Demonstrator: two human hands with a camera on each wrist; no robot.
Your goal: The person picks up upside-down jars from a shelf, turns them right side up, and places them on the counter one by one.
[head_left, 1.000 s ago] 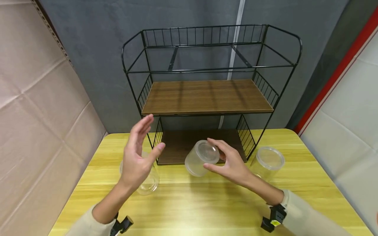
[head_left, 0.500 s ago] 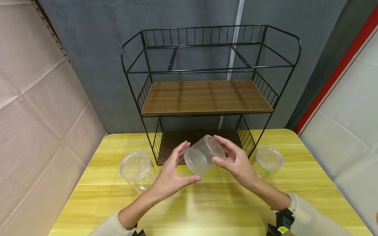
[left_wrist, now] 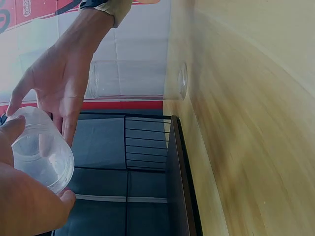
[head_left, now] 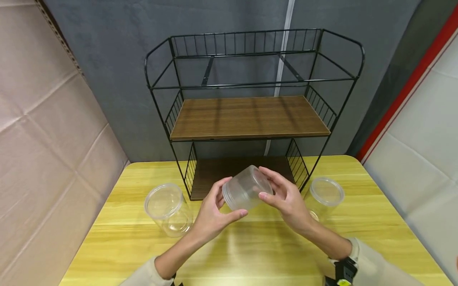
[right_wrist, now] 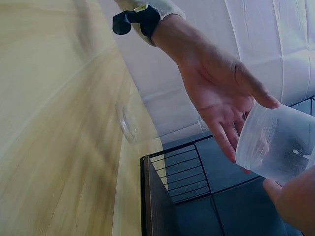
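A clear, slightly frosted plastic jar is held tilted above the table, in front of the rack's lower shelf. My left hand spans its left, ridged end, thumb on the near side and fingers behind. At the other end my right hand grips it between thumb and fingers. In the right wrist view the inside of the jar looks see-through, with nothing visible in it. Another clear jar stands left of my left forearm. A third clear jar stands on the right, partly behind my right wrist.
A black wire rack stands at the back of the wooden table. It has a brown middle shelf, a dark lower shelf and an open top frame. Pale cloth walls flank the table, with a grey one behind.
My left hand has come rightward from beside the left jar and now holds the middle jar's left end. The middle jar has been tipped further onto its side by my right hand.
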